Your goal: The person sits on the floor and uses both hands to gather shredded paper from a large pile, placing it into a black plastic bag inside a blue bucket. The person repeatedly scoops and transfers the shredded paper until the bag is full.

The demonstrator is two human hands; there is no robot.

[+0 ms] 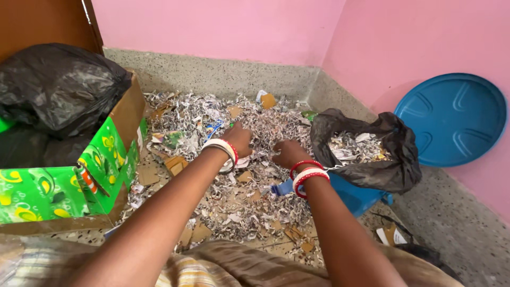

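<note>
A heap of shredded paper scraps (234, 191) and small cardboard bits covers the speckled floor in the room's corner. My left hand (238, 137) reaches palm-down into the heap, fingers curled into the scraps. My right hand (287, 153) rests in the heap a little to the right, fingers bent down among the shreds. Both wrists wear red and white bangles. Whether either hand holds scraps is hidden under the fingers. An open black plastic bag (390, 154) partly filled with shreds sits just right of my right hand.
A green printed cardboard box (69, 186) holding a stuffed black bag (58, 85) stands at left. A blue bin (356, 196) lies under the open bag. A round blue lid (451, 119) leans on the pink wall at right. My striped garment fills the bottom edge.
</note>
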